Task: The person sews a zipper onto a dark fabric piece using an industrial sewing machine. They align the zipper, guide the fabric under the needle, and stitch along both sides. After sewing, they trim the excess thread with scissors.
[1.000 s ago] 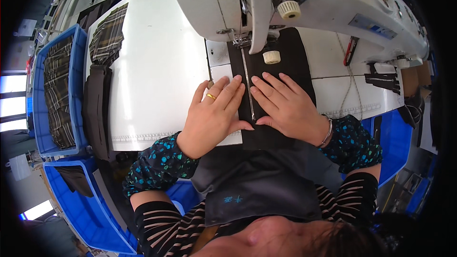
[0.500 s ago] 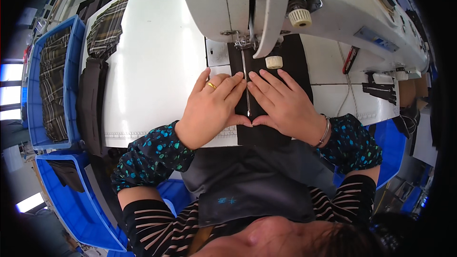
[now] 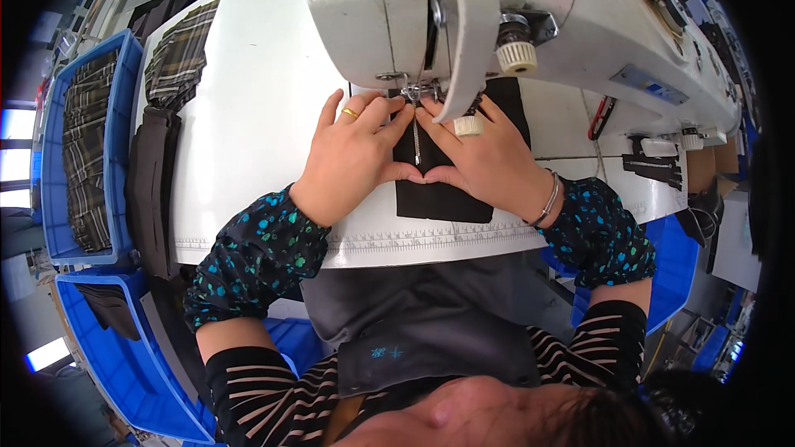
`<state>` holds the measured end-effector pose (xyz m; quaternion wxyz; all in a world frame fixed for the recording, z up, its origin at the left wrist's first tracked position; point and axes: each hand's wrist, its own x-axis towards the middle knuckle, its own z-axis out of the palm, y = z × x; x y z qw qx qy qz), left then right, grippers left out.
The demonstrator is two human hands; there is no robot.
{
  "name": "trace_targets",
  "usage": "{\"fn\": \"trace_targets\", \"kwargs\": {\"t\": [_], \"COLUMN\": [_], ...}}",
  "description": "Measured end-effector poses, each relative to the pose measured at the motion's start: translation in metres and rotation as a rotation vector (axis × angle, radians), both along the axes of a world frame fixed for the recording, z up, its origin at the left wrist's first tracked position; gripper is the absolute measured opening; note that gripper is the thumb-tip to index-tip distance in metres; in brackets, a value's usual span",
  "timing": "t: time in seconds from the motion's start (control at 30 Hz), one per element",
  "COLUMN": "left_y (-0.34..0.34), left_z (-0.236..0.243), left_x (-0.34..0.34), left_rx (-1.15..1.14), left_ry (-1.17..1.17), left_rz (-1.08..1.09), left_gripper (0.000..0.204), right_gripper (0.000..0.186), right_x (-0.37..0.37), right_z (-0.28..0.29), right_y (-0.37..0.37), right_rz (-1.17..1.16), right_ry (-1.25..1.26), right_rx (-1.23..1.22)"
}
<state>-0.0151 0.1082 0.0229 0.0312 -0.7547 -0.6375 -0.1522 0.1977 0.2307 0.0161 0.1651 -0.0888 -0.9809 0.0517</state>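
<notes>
A piece of dark fabric [image 3: 447, 205] with a metal zipper [image 3: 417, 142] along it lies under the presser foot [image 3: 421, 92] of a white sewing machine [image 3: 563, 8]. My left hand [image 3: 352, 153] rests on the fabric's left side, fingers stretched toward the foot. My right hand [image 3: 490, 161] lies flat on the right side, its fingertips partly hidden by the machine head and a cream knob [image 3: 468, 127]. Both thumbs meet just below the zipper's near end. Neither hand grasps anything; they press the cloth from above.
At left, plaid fabric pieces [image 3: 184, 50] and a dark folded stack [image 3: 151, 186] lie on the white table [image 3: 248, 108]. Blue bins [image 3: 132, 157] stand beside it. A red-and-black cutter [image 3: 602, 117] and zipper pieces [image 3: 652, 169] lie at right. A ruler strip [image 3: 414, 242] runs along the front edge.
The fabric and zipper have slid away from me, further under the presser foot. Both hands have moved forward with them, thumbs still touching.
</notes>
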Motion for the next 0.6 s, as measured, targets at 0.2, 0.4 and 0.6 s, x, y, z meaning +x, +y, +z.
{"fn": "trace_targets", "kwargs": {"t": [0.2,0.4,0.6], "left_y": [-0.003,-0.027,-0.034], "left_z": [-0.004,-0.011,-0.008], "left_x": [0.003,0.011,0.017], "left_rx": [0.012,0.049,0.056], "left_ry": [-0.051,-0.116,-0.118], "left_rz": [0.021,0.049,0.027], "left_gripper": [0.078,0.064,0.059], "right_gripper": [0.058,0.056,0.081], "right_x": [0.001,0.001,0.003], "right_z": [-0.001,-0.001,0.002], "right_y": [0.0,0.0,0.001], "right_rz": [0.004,0.008,0.009], "right_ry": [0.002,0.012,-0.052], "right_rx": [0.007,0.026,-0.038]}}
